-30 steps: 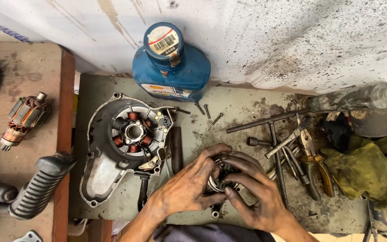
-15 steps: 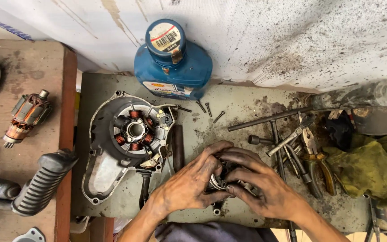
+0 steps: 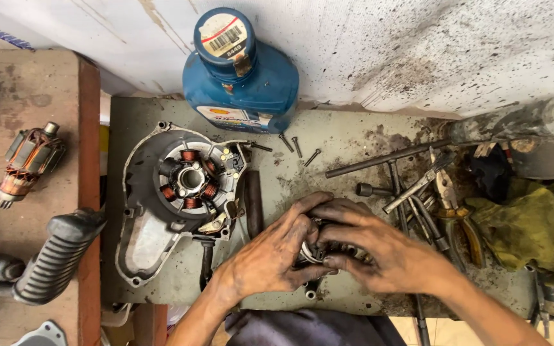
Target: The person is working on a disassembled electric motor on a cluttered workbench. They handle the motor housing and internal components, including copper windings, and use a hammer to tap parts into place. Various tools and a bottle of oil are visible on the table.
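Observation:
Both of my greasy hands close around a small round metal engine part (image 3: 313, 253) on the grey-green bench top (image 3: 347, 144). My left hand (image 3: 274, 253) grips it from the left, fingers curled over its top. My right hand (image 3: 379, 247) covers it from the right, fingertips pressed onto its rim. Most of the part is hidden under my fingers. To the left lies a grey engine cover with a stator of copper coils (image 3: 190, 182).
A blue oil bottle (image 3: 242, 74) stands at the back by the spattered wall. Loose bolts (image 3: 299, 150), rods, spanners and pliers (image 3: 453, 208) lie right of my hands, beside a yellow-green rag (image 3: 533, 224). A motor armature (image 3: 27, 160) and black ribbed hoses (image 3: 56, 256) sit on the wooden shelf at left.
My right hand has slid further over the top of the part, from below it to covering it. My left hand keeps its grip.

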